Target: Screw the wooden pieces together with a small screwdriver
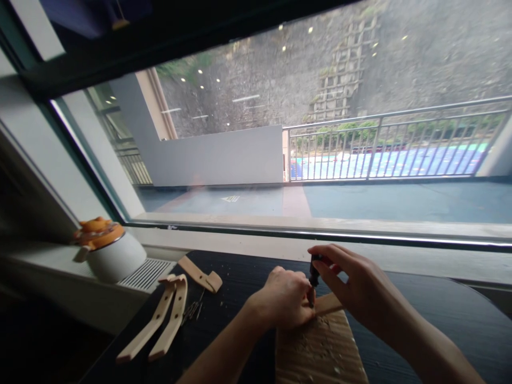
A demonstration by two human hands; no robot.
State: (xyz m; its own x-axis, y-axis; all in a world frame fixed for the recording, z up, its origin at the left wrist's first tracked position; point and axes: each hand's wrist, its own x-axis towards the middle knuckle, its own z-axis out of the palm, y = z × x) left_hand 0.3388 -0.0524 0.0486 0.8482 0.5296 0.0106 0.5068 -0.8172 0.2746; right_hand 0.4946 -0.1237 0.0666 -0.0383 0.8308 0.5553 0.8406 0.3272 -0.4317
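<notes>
My left hand [286, 298] is closed over a pale wooden strip [330, 304], pressing it onto a brown wooden board [320, 352]. My right hand [344, 269] pinches the top of a small black hand tool [314, 270], like a hand drill or screwdriver. The tool stands nearly upright; its lower end is beside my left fingers and partly hidden by them. To the left lie two curved wooden pieces with holes [172, 317], a third such piece [200, 274], and several thin metal bits [194, 310].
The black table [236, 314] carries small wood shavings, and more lie on the board. Beyond it runs a window sill [232, 244] beneath a large window. A white pot with an orange lid [114, 253] stands at left by a vent grille [148, 273].
</notes>
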